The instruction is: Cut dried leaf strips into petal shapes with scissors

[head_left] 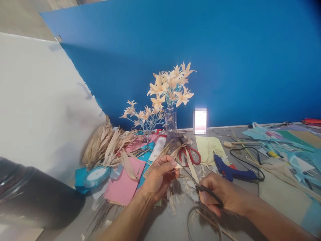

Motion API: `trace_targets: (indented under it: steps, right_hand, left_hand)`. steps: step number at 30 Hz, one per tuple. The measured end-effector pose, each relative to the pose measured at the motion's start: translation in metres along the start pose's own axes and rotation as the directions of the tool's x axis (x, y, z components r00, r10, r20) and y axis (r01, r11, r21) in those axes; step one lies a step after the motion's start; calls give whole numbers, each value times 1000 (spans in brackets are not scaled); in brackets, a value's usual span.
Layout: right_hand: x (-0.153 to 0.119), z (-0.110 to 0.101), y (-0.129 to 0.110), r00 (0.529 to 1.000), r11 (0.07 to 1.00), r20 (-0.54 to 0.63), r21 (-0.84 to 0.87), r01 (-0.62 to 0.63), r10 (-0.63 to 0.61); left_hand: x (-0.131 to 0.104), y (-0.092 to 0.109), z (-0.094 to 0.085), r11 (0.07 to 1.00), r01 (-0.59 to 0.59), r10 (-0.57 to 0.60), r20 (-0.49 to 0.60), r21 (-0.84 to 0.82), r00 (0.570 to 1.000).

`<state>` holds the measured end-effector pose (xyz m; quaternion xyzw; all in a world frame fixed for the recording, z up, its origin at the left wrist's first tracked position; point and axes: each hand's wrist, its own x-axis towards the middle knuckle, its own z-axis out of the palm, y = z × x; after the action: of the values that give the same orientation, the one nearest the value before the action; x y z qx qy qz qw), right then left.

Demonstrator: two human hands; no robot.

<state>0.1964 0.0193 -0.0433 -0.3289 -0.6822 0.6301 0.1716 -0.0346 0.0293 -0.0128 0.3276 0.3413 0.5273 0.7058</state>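
My left hand, at the middle, pinches a small pale piece of husk between thumb and fingers. In my right hand are black-handled scissors, their blades pointing up and left to the husk piece. The blade tips lie at the piece, close to my left fingertips; whether they are parted is too small to tell. Scraps of husk are scattered on the grey table below both hands. Just beyond, red-handled scissors lie among dried husk strips.
Behind stand husk flowers in a clear vase. Dried husks, blue ribbon and pink paper are at the left. A blue glue gun with its black cord lies right. A dark cylinder stands at the left edge.
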Motion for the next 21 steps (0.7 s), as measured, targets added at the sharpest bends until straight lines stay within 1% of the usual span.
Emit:
trace_targets:
  steps: [4,8,10,11,13,16,17,18,21]
  right_hand:
    - [2,3,-5,999,998,-36,62,-17,20]
    - [6,9,-19,996,989,-84,150,-5,18]
    - [7,11,-26,993,985,-122,171,17,4]
    - [8,12,-29,987,984,-159,176,23,6]
    - [10,13,-33,960,985,-279,173,16,33]
    - [12,13,-33,868,983,-492,183,26,69]
    - [12,13,-31,846,982,-531,184,49,57]
    - [12,12,-30,833,979,-552,188,78,40]
    - [10,12,-26,829,966,-560,216,142,3]
  left_hand:
    - [-1,-2,2,1000,8,-8,-4,-19,1000]
    - [-1,-6,3,998,17,-16,7,-59,1000]
    - [-1,-8,5,996,34,-33,12,-79,999]
    - [-1,-10,5,996,45,-44,16,-80,999]
    - [-1,-13,7,995,69,-67,21,-71,998]
    - [-2,-18,9,993,95,-94,18,-65,995]
    - [-3,-19,9,992,107,-106,16,-64,994]
    - [-4,-20,10,991,121,-120,14,-61,993]
    - [-6,-24,12,983,180,-179,20,-25,984]
